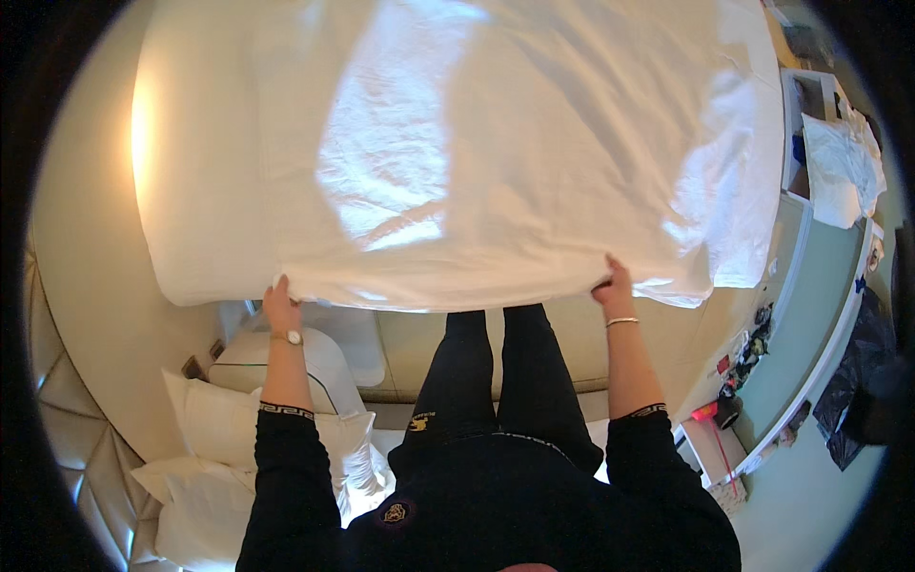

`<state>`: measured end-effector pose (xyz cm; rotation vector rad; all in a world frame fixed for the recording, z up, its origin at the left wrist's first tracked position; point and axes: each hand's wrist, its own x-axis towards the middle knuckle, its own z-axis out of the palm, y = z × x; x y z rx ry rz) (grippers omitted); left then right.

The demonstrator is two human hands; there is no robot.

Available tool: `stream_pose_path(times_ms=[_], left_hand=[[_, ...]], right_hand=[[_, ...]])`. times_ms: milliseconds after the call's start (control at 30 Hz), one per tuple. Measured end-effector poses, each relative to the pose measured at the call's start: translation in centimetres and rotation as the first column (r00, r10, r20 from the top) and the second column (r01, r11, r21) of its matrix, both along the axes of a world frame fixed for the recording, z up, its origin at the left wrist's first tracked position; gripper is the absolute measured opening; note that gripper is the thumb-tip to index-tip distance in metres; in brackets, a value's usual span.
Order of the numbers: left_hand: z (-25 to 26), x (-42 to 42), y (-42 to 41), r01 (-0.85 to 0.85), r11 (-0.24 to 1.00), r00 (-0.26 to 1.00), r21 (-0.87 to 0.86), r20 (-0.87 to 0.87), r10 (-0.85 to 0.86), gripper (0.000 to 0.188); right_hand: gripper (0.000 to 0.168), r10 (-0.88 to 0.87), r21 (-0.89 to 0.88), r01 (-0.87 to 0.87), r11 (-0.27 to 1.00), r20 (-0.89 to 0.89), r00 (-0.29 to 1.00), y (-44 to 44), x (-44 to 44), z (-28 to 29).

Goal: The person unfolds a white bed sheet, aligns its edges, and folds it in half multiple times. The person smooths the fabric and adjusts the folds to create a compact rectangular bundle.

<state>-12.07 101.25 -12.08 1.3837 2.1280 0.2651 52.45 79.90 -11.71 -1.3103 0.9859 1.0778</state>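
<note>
A white bed sheet or duvet (500, 179) covers the bed in front of me, with sunlit patches and some creases running across it. At its near edge on the left, my left hand (283, 300) grips the fabric; a watch sits on that wrist. Farther right along the same edge, my right hand (613, 284) holds the cloth with the forefinger stretched over it, and a bracelet circles the wrist. Between the two hands the edge hangs in a slightly sagging line above my legs.
White pillows (214, 422) lie at the lower left, near a rounded white bedside table (286, 357). A pink broom or dustpan (704, 412) stands at the right by a small cabinet. White linen (836, 171) rests at the upper right; black plastic bags (854, 372) lie below.
</note>
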Motion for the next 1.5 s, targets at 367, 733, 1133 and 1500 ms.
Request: stream_pose_path(times_ms=[367,733,1133,1500], left_hand=[[18.4,10.6,16.9,-0.557,0.814,0.526,0.162,0.827,0.196,0.035],[-0.6,5.1,1.3,-0.627,0.727,0.525,-0.279,0.538,0.659,0.026],[-0.2,5.1,-0.8,-0.757,0.567,0.424,-0.326,0.416,0.805,0.032],[0.0,5.7,-2.2,-0.625,0.661,0.285,-0.415,0.667,0.688,0.037]], right_hand=[[0.04,-0.117,0.438,-0.142,0.888,0.514,0.85,9.9,3.7,18.3],[0.033,0.204,-0.036,-0.202,0.979,0.295,0.933,-1.6,-0.6,0.6],[0.036,0.291,-0.065,-0.283,0.957,0.242,0.926,-2.0,-1.7,0.3],[0.03,0.283,-0.152,-0.25,0.956,0.264,0.922,-0.8,-2.7,0.1]])
